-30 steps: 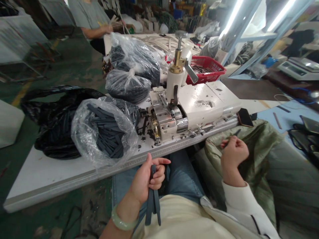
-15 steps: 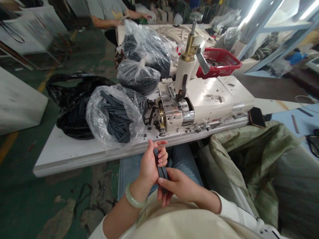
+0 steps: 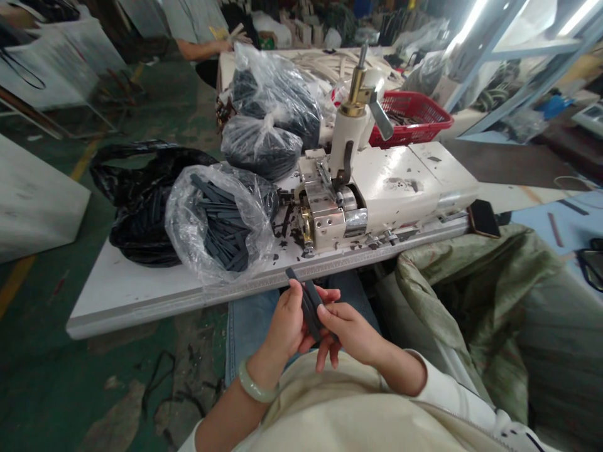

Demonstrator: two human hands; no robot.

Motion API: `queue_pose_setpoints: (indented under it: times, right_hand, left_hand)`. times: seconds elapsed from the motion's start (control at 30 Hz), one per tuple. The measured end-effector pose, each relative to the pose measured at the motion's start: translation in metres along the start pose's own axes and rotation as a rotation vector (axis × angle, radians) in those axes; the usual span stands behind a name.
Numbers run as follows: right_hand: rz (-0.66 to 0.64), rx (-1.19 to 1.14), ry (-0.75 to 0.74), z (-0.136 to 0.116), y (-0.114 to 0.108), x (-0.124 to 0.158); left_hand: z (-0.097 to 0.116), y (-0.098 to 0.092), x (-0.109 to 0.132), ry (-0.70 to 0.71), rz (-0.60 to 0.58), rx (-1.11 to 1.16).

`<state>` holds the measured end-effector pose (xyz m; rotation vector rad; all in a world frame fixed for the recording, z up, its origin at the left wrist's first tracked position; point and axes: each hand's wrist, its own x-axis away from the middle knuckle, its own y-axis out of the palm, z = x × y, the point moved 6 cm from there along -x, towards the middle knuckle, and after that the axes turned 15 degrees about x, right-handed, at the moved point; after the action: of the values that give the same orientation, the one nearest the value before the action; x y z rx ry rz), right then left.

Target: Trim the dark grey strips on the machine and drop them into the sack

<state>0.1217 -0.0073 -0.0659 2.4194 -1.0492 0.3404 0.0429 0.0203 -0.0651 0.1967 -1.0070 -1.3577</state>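
Above my lap, both hands hold a small bunch of dark grey strips [image 3: 311, 309]. My left hand [image 3: 286, 317], with a pale green bangle at its wrist, is closed on the strips from the left, thumb on top. My right hand [image 3: 347, 329] pinches them from the right, its thumb lying along one strip. One strip sticks out past the others at the top left. Just beyond my hands, on the table edge, an open clear plastic bag [image 3: 188, 216] is full of similar dark strips [image 3: 228, 229].
A cream machine [image 3: 396, 182] with a metal head stands on the white table [image 3: 136, 290], dark scraps around it. Tied clear bags [image 3: 264, 147], a black bag [image 3: 151, 235], a red basket [image 3: 419, 125], a phone [image 3: 483, 218] and a green sack [image 3: 471, 270] surround it. A person [image 3: 195, 31] works behind.
The strips have shifted slightly right and fanned apart, one now protruding at the top. My left thumb has come over them. The person behind has moved their hands.
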Motion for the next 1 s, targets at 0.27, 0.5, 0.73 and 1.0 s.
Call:
queue_pose_setpoints:
  times: [0.27, 0.5, 0.73, 1.0]
  right_hand:
    - [0.183, -0.176, -0.081, -0.003, -0.016, -0.003]
    - [0.175, -0.463, -0.226, -0.018, -0.015, -0.009]
    - [0.386, -0.452, -0.3, -0.016, -0.042, 0.001]
    - [0.194, -0.05, -0.187, -0.008, -0.042, 0.009]
  left_hand:
    - [0.06, -0.027, -0.004, 0.495, 0.191, 0.207]
    - [0.033, -0.007, 0.012, 0.009, -0.113, -0.526]
    - [0.021, -0.004, 0.006, -0.013, -0.135, -0.375]
    - [0.052, -0.012, -0.004, 0.232, -0.024, -0.448]
